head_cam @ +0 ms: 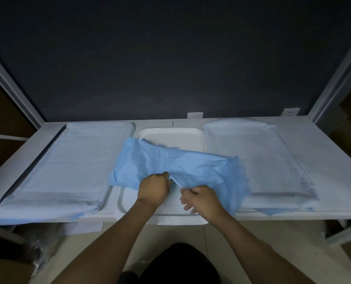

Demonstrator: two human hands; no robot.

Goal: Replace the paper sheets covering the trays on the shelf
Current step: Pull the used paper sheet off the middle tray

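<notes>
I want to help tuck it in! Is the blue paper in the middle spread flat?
No, bunched up. The blue paper lies crumpled across the middle tray, leaving its white bottom showing.

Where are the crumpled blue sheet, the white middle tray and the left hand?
crumpled blue sheet (176, 162), head view, its middle.
white middle tray (170, 135), head view, bare far floor.
left hand (153, 188), head view, its back.

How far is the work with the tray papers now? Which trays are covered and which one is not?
Done, it seems: the left tray and the right tray each lie under a flat sheet. In hand: the left hand and right hand grip a crumpled blue sheet over the middle tray, whose white bottom shows. Left: that tray has no flat cover.
</notes>
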